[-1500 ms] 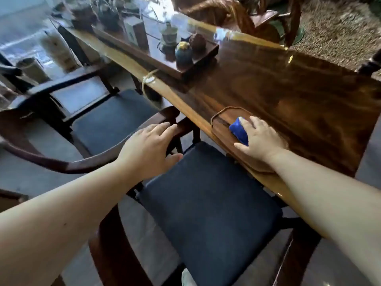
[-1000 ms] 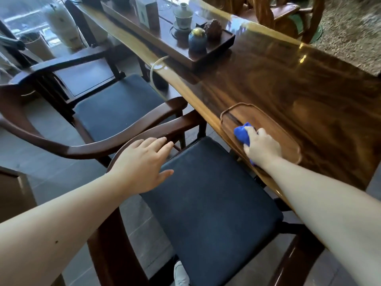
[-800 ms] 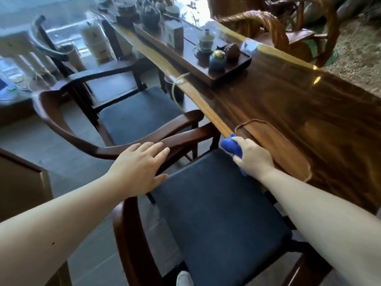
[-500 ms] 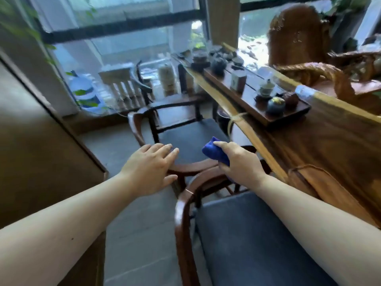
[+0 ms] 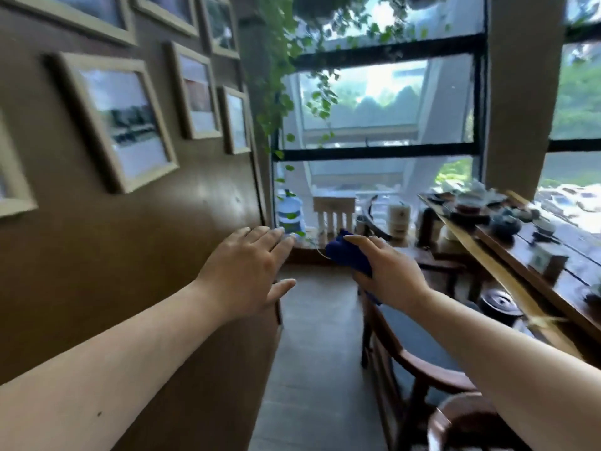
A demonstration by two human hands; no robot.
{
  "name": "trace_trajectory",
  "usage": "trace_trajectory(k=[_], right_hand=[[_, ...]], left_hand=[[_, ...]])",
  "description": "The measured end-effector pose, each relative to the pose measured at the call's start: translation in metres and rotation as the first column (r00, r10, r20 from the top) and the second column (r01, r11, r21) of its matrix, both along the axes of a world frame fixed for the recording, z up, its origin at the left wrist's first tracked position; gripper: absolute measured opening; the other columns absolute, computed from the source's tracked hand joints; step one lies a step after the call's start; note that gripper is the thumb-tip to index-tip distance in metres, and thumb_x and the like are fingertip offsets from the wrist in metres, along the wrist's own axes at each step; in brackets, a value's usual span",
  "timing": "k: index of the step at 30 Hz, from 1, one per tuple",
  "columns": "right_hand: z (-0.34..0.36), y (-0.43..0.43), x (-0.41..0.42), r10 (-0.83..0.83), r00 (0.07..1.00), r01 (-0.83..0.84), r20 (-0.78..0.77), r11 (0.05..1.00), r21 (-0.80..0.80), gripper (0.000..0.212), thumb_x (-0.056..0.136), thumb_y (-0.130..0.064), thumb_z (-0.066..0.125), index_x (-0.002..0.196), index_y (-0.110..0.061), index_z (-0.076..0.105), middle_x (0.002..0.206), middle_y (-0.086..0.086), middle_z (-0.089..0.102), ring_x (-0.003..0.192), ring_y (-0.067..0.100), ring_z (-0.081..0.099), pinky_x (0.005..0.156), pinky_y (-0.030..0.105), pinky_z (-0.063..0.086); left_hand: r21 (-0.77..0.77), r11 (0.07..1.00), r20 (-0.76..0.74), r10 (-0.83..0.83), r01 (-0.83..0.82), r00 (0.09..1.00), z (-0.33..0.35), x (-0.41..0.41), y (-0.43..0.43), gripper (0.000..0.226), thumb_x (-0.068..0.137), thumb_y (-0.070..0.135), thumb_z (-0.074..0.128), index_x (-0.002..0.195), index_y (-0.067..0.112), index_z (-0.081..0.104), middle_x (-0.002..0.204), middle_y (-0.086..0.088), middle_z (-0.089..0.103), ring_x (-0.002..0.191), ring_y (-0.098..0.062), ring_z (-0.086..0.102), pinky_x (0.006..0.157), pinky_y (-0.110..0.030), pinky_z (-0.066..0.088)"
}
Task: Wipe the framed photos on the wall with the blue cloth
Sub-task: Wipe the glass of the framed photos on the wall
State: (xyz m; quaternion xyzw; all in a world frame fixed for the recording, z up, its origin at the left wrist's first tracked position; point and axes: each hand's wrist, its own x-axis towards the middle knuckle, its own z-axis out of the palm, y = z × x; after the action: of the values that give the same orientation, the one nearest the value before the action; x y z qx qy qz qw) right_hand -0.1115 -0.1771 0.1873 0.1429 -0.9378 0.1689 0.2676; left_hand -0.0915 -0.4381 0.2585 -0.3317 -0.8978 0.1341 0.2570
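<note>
Several framed photos in pale wooden frames hang on the brown wall at the left; the nearest large framed photo (image 5: 125, 120) is above and left of my hands, with a framed photo (image 5: 198, 92) and another framed photo (image 5: 236, 120) farther along. My right hand (image 5: 388, 271) is closed around the bunched blue cloth (image 5: 349, 255), held in mid-air over the aisle. My left hand (image 5: 247, 275) is empty with fingers spread, hovering close to the wall below the frames.
A long wooden table (image 5: 507, 255) with a tea tray and pots runs along the right. Wooden armchairs (image 5: 413, 359) with dark cushions stand beside it. A large window (image 5: 383, 125), hanging vines and a water bottle (image 5: 289, 213) lie ahead.
The view has swung up from the table and chairs to the wall of frames. My right hand lifted the blue cloth off the table's tray and carried it left; my left hand left the chair arm.
</note>
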Motion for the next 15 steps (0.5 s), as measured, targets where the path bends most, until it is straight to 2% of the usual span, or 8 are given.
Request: trace_trajectory(k=[2,4,10,15], right_hand=[[0.019,-0.040,-0.009,0.047,0.999,-0.047,-0.026,0.999,-0.017,0.060,0.080,-0.031,0.064,0.135,-0.028,0.040,0.120,0.002,0.058,0.095,0.031,0.060,0.065,0.039,0.049],[0.036,-0.078,-0.014,0.082,0.995,-0.085,-0.058,0.995,-0.050,0.059,0.082,-0.032,0.063,0.135,-0.030,0.039,0.122,0.001,0.057,0.098,0.027,0.060,0.066,0.036,0.048],[0.077,-0.174,-0.024,0.172,0.974,-0.199,-0.149,0.962,-0.189,0.056,0.081,-0.027,0.064,0.133,-0.032,0.043,0.127,-0.001,0.057,0.100,0.027,0.060,0.071,0.040,0.051],[0.107,-0.235,-0.038,0.286,0.933,-0.341,-0.218,0.894,-0.289,0.053,0.083,-0.025,0.064,0.131,-0.035,0.042,0.124,-0.005,0.057,0.095,0.020,0.058,0.067,0.033,0.045]], left_hand=[[0.035,0.998,-0.028,0.045,-0.044,0.999,0.017,0.012,-0.034,0.071,0.082,0.059,0.040,0.133,0.011,0.049,0.131,-0.013,0.059,0.119,-0.029,0.056,0.099,-0.047,0.047],[0.046,0.996,-0.055,0.083,-0.081,0.995,0.030,0.023,-0.064,0.072,0.083,0.060,0.040,0.135,0.012,0.047,0.134,-0.012,0.057,0.122,-0.028,0.054,0.101,-0.047,0.046],[0.047,0.981,-0.140,0.194,-0.189,0.971,0.072,0.037,-0.142,0.069,0.083,0.058,0.050,0.134,0.012,0.047,0.135,-0.011,0.057,0.122,-0.028,0.053,0.103,-0.046,0.043],[0.063,0.959,-0.216,0.282,-0.275,0.935,0.103,0.054,-0.191,0.068,0.083,0.057,0.051,0.134,0.012,0.047,0.134,-0.013,0.057,0.123,-0.030,0.052,0.104,-0.048,0.043]])
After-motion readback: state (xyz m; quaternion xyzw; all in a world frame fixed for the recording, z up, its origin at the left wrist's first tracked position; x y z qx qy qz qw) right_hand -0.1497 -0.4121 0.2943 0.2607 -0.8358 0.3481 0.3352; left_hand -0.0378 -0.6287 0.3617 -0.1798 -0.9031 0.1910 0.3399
